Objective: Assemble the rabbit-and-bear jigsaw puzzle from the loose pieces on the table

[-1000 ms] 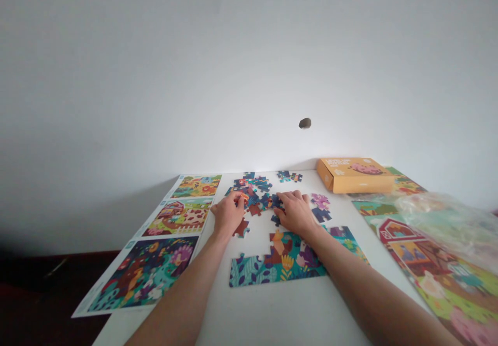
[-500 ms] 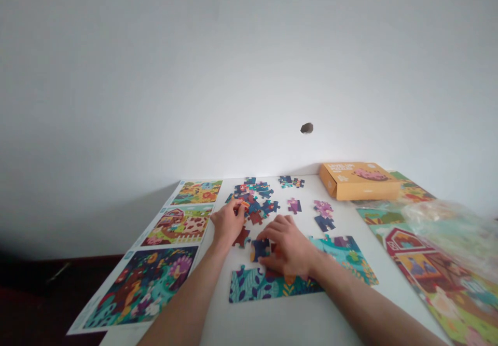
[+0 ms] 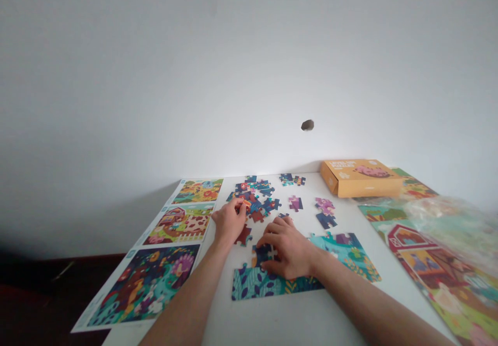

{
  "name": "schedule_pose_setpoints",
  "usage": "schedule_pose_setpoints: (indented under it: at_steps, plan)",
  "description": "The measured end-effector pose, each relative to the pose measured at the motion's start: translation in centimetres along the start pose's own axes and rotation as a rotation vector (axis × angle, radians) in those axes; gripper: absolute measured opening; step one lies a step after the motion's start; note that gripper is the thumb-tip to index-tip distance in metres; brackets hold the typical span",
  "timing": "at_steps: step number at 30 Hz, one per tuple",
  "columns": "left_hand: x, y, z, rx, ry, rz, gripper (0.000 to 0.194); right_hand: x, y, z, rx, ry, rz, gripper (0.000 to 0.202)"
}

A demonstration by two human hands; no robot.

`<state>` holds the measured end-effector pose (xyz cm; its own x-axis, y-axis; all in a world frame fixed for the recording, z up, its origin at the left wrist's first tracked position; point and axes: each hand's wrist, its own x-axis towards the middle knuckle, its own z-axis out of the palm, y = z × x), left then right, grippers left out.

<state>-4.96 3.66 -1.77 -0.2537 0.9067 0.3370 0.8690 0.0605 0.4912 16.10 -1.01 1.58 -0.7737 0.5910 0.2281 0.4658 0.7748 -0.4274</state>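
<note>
Soft, cool daylight-like light leaves the wall (image 3: 249,76) palest just above the table (image 3: 229,320) and greyer toward 10 and 2 o'clock. A diffuse shadow spreads over the wall toward 8 o'clock, and a fainter one hugs the box (image 3: 365,187) on its 9 o'clock side, suggesting light from 3 o'clock. At 8 o'clock the floor (image 3: 58,289) sinks to near black. Pale glare veils the plastic bag (image 3: 451,221). Wide-angle stretching and blur soften the 4 o'clock edge; puzzle pieces (image 3: 257,215) lack fine detail.
</note>
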Motion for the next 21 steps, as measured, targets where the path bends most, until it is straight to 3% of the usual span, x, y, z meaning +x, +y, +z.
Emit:
schedule_pose_setpoints:
  at_steps: [9, 21]
  plan:
    - [0.1, 0.1, -0.2, 0.013, -0.031, -0.011, 0.019, 0.5, 1.0, 0.6, -0.054, 0.112, 0.125, 0.03]
    - [0.0, -0.1, 0.0, -0.003, -0.032, 0.006, 0.017, 1.0, 2.8, 1.2, -0.16, 0.237, 0.403, 0.023]
